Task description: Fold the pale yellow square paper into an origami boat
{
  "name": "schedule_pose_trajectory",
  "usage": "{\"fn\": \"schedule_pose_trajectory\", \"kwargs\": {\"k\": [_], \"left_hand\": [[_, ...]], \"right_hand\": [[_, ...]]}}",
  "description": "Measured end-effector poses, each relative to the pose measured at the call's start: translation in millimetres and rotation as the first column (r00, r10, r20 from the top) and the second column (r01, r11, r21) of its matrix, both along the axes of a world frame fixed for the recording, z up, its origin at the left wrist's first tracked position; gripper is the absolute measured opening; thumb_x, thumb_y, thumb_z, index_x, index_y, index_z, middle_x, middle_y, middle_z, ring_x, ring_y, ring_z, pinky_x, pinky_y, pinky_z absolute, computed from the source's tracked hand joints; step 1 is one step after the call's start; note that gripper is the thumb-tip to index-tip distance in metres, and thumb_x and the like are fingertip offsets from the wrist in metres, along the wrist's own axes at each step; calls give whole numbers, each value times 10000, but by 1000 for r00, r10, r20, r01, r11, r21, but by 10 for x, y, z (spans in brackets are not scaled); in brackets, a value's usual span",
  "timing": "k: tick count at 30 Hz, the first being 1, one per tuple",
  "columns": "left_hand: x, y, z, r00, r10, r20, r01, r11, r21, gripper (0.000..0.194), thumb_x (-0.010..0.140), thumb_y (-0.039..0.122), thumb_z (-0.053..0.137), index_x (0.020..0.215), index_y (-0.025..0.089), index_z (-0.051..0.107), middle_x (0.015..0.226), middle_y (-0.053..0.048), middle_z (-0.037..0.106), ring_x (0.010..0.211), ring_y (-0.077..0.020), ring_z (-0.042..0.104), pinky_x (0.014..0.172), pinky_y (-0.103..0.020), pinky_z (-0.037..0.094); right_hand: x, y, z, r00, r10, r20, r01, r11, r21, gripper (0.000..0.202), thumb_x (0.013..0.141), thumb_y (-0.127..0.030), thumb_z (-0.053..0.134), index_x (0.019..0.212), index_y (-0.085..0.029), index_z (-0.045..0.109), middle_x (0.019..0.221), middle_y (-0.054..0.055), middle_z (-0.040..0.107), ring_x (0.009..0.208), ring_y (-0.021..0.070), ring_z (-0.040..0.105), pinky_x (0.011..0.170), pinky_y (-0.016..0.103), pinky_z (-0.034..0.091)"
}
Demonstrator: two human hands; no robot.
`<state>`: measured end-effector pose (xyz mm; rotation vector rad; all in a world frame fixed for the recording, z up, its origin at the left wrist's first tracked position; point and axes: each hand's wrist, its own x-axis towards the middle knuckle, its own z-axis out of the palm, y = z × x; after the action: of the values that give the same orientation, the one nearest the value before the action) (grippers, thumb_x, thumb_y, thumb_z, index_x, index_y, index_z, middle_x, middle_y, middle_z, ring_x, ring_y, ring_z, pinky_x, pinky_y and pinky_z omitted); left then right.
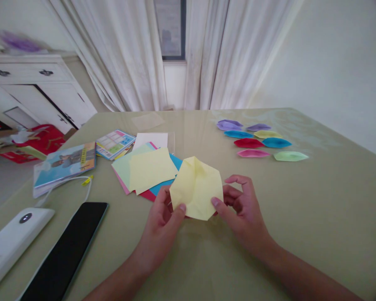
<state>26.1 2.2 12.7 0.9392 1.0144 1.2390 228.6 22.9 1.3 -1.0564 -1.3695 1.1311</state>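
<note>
Both hands pinch a pale yellow sheet of creased paper [203, 184] by its edges: the left hand [163, 219] has its thumb pressed on the near left corner with fingers curled behind, and the right hand [242, 213] sets its thumb on the right edge, its index finger raised clear of the paper. How firmly the right fingers back that thumb cannot be told, as the paper partly hides them. The creased paper is held at the near middle of the table [301, 234], just to the right of the loose stack of coloured paper sheets [153, 169], and seems to be raised off the tabletop.

It should handle as very light and thin, soft across its flat panels but a little stiffer along the fold lines, where it bends most readily. Its surface looks matt, so bare fingertips should not slip much. The likely harm is a stray crease or a torn corner, so a light pinch at the outer edges, thumb on top and fingers beneath, suits it best; squeezing the middle could crush the raised ridge there. The folded paper boats [276, 143] at the far right look similarly light and easily flattened.
</note>
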Motion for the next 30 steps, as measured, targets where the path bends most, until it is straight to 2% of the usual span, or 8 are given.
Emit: {"fn": "schedule_pose_trajectory", "kwargs": {"k": [5,9,15,18,21,24,27,30], "left_hand": [[25,9,26,1000,-7,-19,7,1000,-6,434,927,386,764,1305,224,626,1336,-103,737,1146,-263,730,895,-337,614],[43,23,2,999,-7,38,10,997,-82,488,891,375,794,1329,209,658,1262,-103,777,1108,-276,746,873,-353,616],[-12,39,-82,1000,-14,22,16,992,-125,352,861,364,836,1165,202,766,1044,-67,811,887,-211,748,762,-295,612],[-29,32,-131,997,-23,78,33,992,-124,319,874,325,834,1175,230,787,1067,-47,806,871,-173,728,768,-260,609],[-28,21,-147,986,-43,159,66,987,-147,288,887,308,827,1172,263,817,1162,-42,801,971,-185,731,834,-266,620],[-27,24,-113,974,-105,202,131,984,-121,235,917,314,804,1145,271,838,1220,-44,793,1057,-213,733,926,-310,619],[-27,37,-75,968,-181,174,194,979,-60,249,929,280,797,1176,266,829,1205,-51,803,1089,-223,741,980,-326,603],[-19,33,-85,967,-235,97,235,972,7,299,922,212,804,1217,263,806,1194,-56,809,1107,-221,749,992,-313,595]], "right_hand": [[30,-24,103,957,39,287,-105,970,218,277,928,-315,783,1158,-261,639,978,26,718,722,162,697,604,248,573],[32,-34,168,902,-39,430,-150,906,396,195,898,-308,804,1049,-242,700,925,39,761,789,201,722,702,289,584],[49,-4,174,876,-100,472,-120,902,414,128,950,-332,756,1033,-247,709,922,46,780,805,215,742,714,305,591],[68,4,176,874,-61,481,-167,893,417,253,915,-412,812,1081,-251,708,970,61,784,871,240,748,763,332,606],[75,0,166,867,-5,499,-228,885,405,445,823,-473,900,1163,-256,711,1055,84,776,949,264,743,807,348,619],[70,-3,140,876,-19,482,-219,875,432,324,859,-332,866,1144,-270,723,1065,75,757,930,241,735,788,326,614],[61,3,122,888,-69,455,-173,866,469,228,878,-168,763,1081,-268,736,1029,64,737,883,214,723,753,300,599],[56,9,119,890,-107,443,-133,869,477,199,860,-152,766,1027,-259,750,981,58,717,830,200,707,709,280,585]]}}
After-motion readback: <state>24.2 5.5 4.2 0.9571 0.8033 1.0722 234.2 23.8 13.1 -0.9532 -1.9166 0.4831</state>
